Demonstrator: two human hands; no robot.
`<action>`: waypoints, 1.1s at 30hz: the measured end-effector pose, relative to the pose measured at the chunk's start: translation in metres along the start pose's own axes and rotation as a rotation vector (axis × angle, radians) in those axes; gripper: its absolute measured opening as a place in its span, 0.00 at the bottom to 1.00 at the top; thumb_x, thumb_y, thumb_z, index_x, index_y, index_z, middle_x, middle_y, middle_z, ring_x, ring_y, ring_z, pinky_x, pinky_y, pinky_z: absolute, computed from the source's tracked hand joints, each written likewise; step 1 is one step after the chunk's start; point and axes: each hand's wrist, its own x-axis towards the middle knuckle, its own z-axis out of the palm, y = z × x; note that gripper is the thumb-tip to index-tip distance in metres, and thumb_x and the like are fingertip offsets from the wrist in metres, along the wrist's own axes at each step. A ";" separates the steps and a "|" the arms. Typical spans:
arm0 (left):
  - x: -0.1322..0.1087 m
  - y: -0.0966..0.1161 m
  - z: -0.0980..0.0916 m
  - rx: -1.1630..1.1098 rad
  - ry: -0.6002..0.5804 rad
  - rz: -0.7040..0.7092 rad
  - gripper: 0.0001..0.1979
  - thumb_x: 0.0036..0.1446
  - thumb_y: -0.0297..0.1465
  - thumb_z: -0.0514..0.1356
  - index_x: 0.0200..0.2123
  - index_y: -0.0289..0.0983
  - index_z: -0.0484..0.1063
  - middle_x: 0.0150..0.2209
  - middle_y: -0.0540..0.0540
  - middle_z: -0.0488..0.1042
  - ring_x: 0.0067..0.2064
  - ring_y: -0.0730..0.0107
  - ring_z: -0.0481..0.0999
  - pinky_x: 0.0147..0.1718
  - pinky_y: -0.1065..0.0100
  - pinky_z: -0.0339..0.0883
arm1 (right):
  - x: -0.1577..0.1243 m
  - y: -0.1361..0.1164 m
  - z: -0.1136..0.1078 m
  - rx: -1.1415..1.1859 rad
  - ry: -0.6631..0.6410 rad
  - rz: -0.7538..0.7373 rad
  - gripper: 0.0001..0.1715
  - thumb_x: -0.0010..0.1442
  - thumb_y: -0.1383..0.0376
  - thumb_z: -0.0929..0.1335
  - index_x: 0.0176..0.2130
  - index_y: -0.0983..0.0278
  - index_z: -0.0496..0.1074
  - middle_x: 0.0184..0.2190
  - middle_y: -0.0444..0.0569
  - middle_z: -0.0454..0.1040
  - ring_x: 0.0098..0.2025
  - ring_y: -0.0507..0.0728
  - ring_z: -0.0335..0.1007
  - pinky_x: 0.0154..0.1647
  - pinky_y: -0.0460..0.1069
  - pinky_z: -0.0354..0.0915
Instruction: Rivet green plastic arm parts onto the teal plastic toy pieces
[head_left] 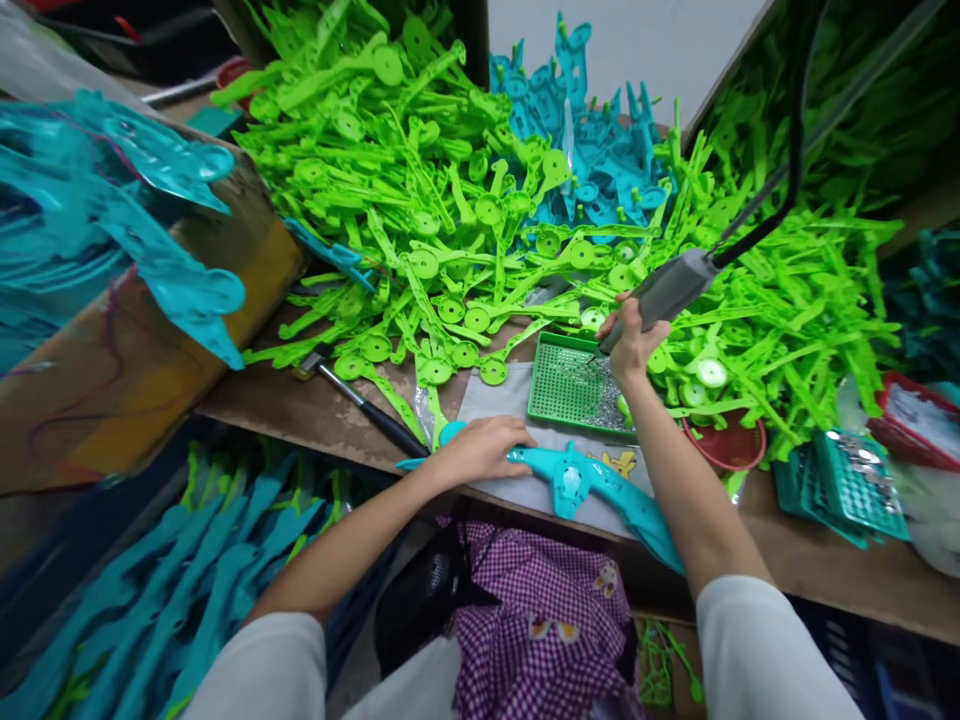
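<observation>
My left hand point(486, 447) lies over the left end of a long blue plastic part point(574, 478), its fingers curled round it. The part lies along the table's front edge, its right end reaching past that edge. My right hand point(634, 345) is closed round a grey electric screwdriver point(667, 290) with a black cable leading up to the right. The tool slants down, its tip over a green mesh basket point(534, 385) that holds many small metal screws point(600, 395). A grey cloth point(487, 392) lies beneath the basket and the part.
Heaps of lime-green plastic pieces point(420, 200) cover the back. Blue parts point(592, 150) stand behind them. A hammer point(367, 405) lies left of the basket. At right are a red basket point(727, 445) and teal baskets point(847, 490). More blue parts fill a box point(262, 270) at left.
</observation>
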 end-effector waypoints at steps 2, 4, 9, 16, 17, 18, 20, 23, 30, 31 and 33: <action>0.000 0.001 0.001 -0.012 0.006 -0.008 0.16 0.54 0.39 0.63 0.45 0.40 0.73 0.41 0.46 0.75 0.45 0.62 0.74 0.43 0.66 0.66 | 0.001 0.002 0.000 -0.004 -0.007 0.007 0.23 0.54 0.45 0.66 0.32 0.62 0.68 0.14 0.37 0.62 0.14 0.50 0.61 0.16 0.47 0.59; -0.001 0.002 0.002 -0.020 0.009 -0.013 0.16 0.54 0.38 0.64 0.45 0.40 0.73 0.41 0.46 0.75 0.45 0.62 0.74 0.43 0.66 0.66 | 0.000 0.004 -0.001 -0.008 -0.014 0.009 0.23 0.54 0.45 0.66 0.31 0.62 0.67 0.14 0.37 0.62 0.14 0.50 0.61 0.17 0.47 0.60; -0.001 0.002 0.001 -0.019 0.000 -0.027 0.16 0.52 0.35 0.64 0.45 0.40 0.72 0.42 0.46 0.74 0.45 0.63 0.74 0.43 0.66 0.66 | -0.002 0.008 -0.001 -0.022 -0.018 0.027 0.23 0.54 0.45 0.66 0.32 0.62 0.68 0.15 0.38 0.63 0.16 0.51 0.65 0.18 0.47 0.61; -0.001 0.005 0.002 0.039 0.004 -0.067 0.15 0.50 0.35 0.65 0.42 0.40 0.71 0.41 0.46 0.73 0.44 0.61 0.74 0.39 0.65 0.66 | 0.000 -0.030 -0.008 0.032 0.004 0.007 0.26 0.53 0.44 0.66 0.40 0.61 0.70 0.15 0.36 0.61 0.15 0.49 0.63 0.18 0.46 0.61; -0.001 0.005 0.002 0.042 0.005 -0.069 0.15 0.50 0.35 0.65 0.42 0.40 0.71 0.41 0.46 0.73 0.43 0.60 0.74 0.39 0.65 0.66 | -0.006 -0.042 -0.009 0.069 0.009 0.005 0.24 0.53 0.45 0.66 0.40 0.60 0.70 0.15 0.36 0.61 0.15 0.49 0.61 0.17 0.46 0.61; 0.000 0.005 0.002 0.041 0.002 -0.067 0.15 0.50 0.35 0.65 0.42 0.40 0.71 0.41 0.46 0.73 0.43 0.60 0.74 0.38 0.66 0.66 | -0.015 -0.054 -0.010 0.121 0.005 0.006 0.23 0.53 0.45 0.66 0.39 0.59 0.69 0.15 0.35 0.60 0.14 0.48 0.60 0.17 0.45 0.60; 0.001 0.005 0.001 0.033 -0.010 -0.052 0.14 0.51 0.35 0.64 0.42 0.40 0.71 0.40 0.47 0.73 0.43 0.61 0.74 0.39 0.66 0.65 | -0.043 -0.075 -0.009 0.261 -0.052 0.026 0.22 0.53 0.45 0.66 0.37 0.58 0.69 0.14 0.35 0.60 0.13 0.48 0.59 0.14 0.45 0.58; 0.001 0.006 0.000 0.024 -0.027 -0.041 0.13 0.51 0.34 0.64 0.41 0.40 0.71 0.41 0.47 0.73 0.44 0.61 0.73 0.40 0.67 0.65 | -0.095 -0.086 0.000 0.404 -0.290 0.125 0.26 0.51 0.42 0.67 0.38 0.60 0.68 0.13 0.36 0.62 0.12 0.50 0.60 0.12 0.46 0.56; 0.000 0.003 0.004 0.050 -0.011 -0.040 0.20 0.51 0.34 0.65 0.47 0.38 0.69 0.47 0.45 0.73 0.49 0.59 0.73 0.44 0.67 0.65 | -0.139 -0.073 0.022 0.378 -0.442 0.301 0.32 0.46 0.41 0.69 0.40 0.62 0.69 0.14 0.38 0.64 0.15 0.52 0.62 0.17 0.48 0.62; 0.000 0.002 0.005 0.057 -0.014 -0.044 0.20 0.51 0.35 0.65 0.47 0.37 0.69 0.47 0.44 0.73 0.50 0.59 0.73 0.44 0.68 0.65 | -0.138 -0.072 0.023 0.377 -0.436 0.307 0.32 0.46 0.41 0.69 0.40 0.62 0.69 0.14 0.37 0.63 0.15 0.52 0.62 0.17 0.48 0.61; 0.001 0.002 0.005 0.077 -0.019 -0.060 0.20 0.50 0.35 0.65 0.47 0.36 0.69 0.47 0.43 0.73 0.49 0.58 0.73 0.43 0.67 0.65 | -0.138 -0.072 0.024 0.377 -0.429 0.313 0.31 0.47 0.42 0.70 0.39 0.62 0.69 0.13 0.37 0.63 0.15 0.52 0.62 0.17 0.48 0.61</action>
